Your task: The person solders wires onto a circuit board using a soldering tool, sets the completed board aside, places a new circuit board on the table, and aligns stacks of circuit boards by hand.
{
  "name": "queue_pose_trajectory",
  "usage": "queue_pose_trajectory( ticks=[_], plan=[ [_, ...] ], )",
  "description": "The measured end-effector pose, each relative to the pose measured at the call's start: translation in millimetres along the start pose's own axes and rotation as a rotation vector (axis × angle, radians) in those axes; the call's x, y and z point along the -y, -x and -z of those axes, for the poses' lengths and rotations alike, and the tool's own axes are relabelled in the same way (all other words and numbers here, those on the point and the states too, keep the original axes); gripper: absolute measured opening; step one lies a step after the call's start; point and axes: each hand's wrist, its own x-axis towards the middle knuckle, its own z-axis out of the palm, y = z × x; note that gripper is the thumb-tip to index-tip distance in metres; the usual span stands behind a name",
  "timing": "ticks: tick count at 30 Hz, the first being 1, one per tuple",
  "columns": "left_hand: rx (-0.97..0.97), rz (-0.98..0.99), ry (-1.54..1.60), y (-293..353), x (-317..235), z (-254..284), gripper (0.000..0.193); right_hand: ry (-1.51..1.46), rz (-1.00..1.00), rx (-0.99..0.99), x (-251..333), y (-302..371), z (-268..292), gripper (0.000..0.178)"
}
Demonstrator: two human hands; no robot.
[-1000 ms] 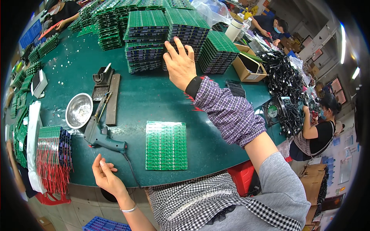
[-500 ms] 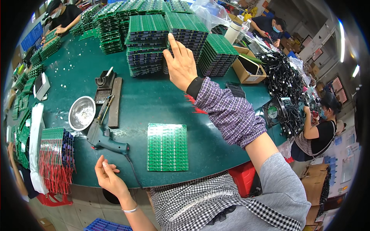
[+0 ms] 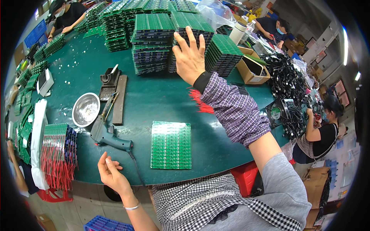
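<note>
A sheet of green circuit boards [image 3: 171, 145] lies flat on the table in front of me. My right hand [image 3: 190, 57] reaches out to the tall stacks of circuit-board sheets [image 3: 154, 24], fingers spread over the near side of the right-hand stack [image 3: 192, 22]; contact is hard to judge. By the table's front edge, my left hand [image 3: 111, 171] is held with thumb and fingers pinched together. Something very thin seems to run from its fingertips, too fine to name. Just beyond it a teal soldering gun [image 3: 111, 141] rests on its side, with its cord trailing toward the edge.
A metal bowl [image 3: 86, 109] and a soldering stand [image 3: 109, 82] sit left of centre. Boards with red wires [image 3: 58, 154] are stacked at left. Red wires [image 3: 200, 102] lie under my right forearm. A cardboard box [image 3: 252, 69] and black cables [image 3: 287, 77] fill the right; co-workers sit around.
My right hand has spread its fingers at the stacks and shifted slightly. The whole view has moved a little; my left hand keeps its pinch.
</note>
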Motion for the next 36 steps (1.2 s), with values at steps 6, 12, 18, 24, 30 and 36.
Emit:
queue_pose_trajectory(
  ticks=[6, 12, 18, 24, 30, 36],
  plan=[
    [-0.011, 0.002, 0.005, 0, -1, -1, 0.027, -0.055, 0.022, -0.034, 0, -2, -1, 0.022],
    [-0.034, -0.035, 0.031, 0, 3, -1, 0.027, -0.269, 0.123, 0.011, 31, 16, -4, 0.024],
    [-0.012, -0.012, 0.019, 1, -2, 0, 0.026, -0.459, 0.279, 0.178, 77, 36, -42, 0.025],
    [0.009, 0.003, 0.043, 0, 0, 1, 0.025, -0.497, 0.288, 0.277, 98, 32, -60, 0.024],
    [-0.004, 0.004, 0.051, 0, -5, 1, 0.025, -0.566, 0.195, 0.186, 105, 26, -60, 0.017],
    [0.007, 0.022, 0.05, 2, -3, 2, 0.025, -0.569, 0.196, 0.201, 98, 28, -64, 0.024]
  ],
)
